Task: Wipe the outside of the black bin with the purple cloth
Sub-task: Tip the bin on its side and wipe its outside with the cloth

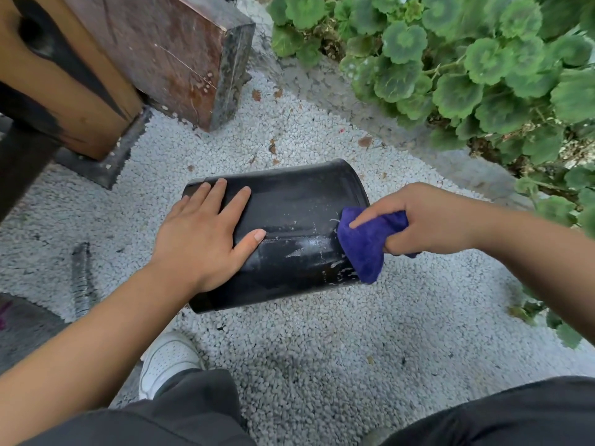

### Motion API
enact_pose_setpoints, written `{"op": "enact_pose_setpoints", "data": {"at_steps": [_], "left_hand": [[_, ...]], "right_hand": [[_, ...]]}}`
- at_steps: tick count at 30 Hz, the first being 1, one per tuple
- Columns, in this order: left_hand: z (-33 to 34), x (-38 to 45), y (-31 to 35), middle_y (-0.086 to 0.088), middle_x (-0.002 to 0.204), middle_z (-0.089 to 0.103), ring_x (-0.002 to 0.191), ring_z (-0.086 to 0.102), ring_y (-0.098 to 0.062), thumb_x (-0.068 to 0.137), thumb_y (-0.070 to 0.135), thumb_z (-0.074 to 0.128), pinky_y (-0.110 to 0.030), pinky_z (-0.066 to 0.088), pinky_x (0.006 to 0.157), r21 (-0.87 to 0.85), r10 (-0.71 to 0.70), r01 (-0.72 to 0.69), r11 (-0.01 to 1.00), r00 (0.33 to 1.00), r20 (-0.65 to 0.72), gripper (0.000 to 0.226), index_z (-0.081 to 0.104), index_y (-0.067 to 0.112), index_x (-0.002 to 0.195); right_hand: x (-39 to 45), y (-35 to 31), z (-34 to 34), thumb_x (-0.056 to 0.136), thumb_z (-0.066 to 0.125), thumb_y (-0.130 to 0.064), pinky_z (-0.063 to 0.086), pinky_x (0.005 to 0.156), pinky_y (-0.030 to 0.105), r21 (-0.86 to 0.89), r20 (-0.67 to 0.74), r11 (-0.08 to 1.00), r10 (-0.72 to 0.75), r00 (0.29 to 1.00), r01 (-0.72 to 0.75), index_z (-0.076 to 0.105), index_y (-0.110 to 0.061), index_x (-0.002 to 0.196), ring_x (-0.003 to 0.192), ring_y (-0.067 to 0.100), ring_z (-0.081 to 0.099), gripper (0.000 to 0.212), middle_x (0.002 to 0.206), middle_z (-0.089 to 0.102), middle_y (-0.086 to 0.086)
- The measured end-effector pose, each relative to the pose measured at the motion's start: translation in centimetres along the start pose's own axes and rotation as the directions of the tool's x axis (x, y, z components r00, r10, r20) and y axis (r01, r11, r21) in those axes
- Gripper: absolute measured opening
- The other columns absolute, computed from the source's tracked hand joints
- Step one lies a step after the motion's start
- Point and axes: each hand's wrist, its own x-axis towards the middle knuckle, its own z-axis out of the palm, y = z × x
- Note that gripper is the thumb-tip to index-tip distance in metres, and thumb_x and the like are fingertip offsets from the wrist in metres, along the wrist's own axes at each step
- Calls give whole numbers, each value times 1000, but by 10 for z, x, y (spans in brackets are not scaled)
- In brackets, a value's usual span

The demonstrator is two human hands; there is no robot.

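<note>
The black bin [289, 220] lies on its side on white gravel, in the middle of the view. Its wall is wet and streaked with white specks near the right end. My left hand [206, 233] rests flat on the bin's left half, fingers spread, pressing on it. My right hand [431, 217] is closed around the bunched purple cloth [363, 246], which touches the bin's right end and hangs over its edge.
A wooden post [74, 91] and a dark reddish block [180, 56] stand at the upper left. Green leafy plants [467, 59] fill the upper right behind a concrete border. My white shoe [167, 358] and dark trousers are at the bottom.
</note>
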Motion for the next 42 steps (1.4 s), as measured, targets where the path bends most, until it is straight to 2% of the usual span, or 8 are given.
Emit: {"op": "enact_pose_setpoints", "data": {"at_steps": [4,9,13,20,30,35,39,42], "left_hand": [[-2,1,-1,-9,161,22,147,21,-29,82,78,-4,-46,19,118,-11,-5,5,1000,1000,5,86,14,33,153],[-10,12,-6,-3,160,23,146,22,-26,81,81,-4,-53,25,114,-38,-15,15,999,1000,13,85,14,37,151],[-20,28,-15,-1,159,26,144,25,-25,79,83,-1,-53,38,106,-105,11,-7,994,999,31,85,17,38,150],[-47,21,-24,-6,140,54,130,47,-30,88,71,16,-61,37,102,-126,3,-28,992,981,-194,77,46,21,137],[-5,-20,-7,-15,153,38,142,33,-34,78,83,33,-60,29,109,50,82,-76,996,985,-150,99,41,10,144],[-28,-2,-12,-14,153,38,143,30,-35,88,75,15,-59,26,112,80,41,-32,996,992,-118,89,37,12,147],[-36,1,-7,-10,154,37,145,27,-32,93,60,15,-54,25,113,13,-41,43,999,992,-121,73,33,17,149],[-35,2,-4,-6,155,36,145,25,-31,94,53,14,-52,24,114,-7,-75,75,997,988,-131,67,32,20,150]], "right_hand": [[8,3,4,77,71,-2,49,63,15,200,-298,977,-15,954,78,70,-31,103,71,2,65,39,84,72,-13],[23,0,22,66,76,-56,27,103,12,-94,-334,993,-105,937,77,43,-40,138,128,1,38,81,141,36,-12],[46,-1,33,69,80,-48,17,94,-4,-175,-485,982,-155,861,78,51,-31,136,121,0,37,75,135,38,-12],[84,-13,14,70,82,-38,41,79,19,58,-681,997,-2,732,56,58,-45,97,95,12,58,37,101,59,-11],[108,-9,6,73,77,-26,54,84,38,200,-653,979,112,749,28,67,-27,91,89,22,67,20,92,72,1],[112,-52,-2,71,70,-34,57,73,41,-56,-537,998,-15,844,-18,67,-27,89,73,18,66,19,77,71,-3],[106,-95,44,65,52,-80,44,97,43,-335,-365,928,-289,885,165,58,-46,115,107,12,59,61,113,66,-16],[110,-99,55,71,56,-76,42,98,43,-433,-360,877,-378,853,206,61,-41,117,114,16,54,58,119,62,-11]]}}
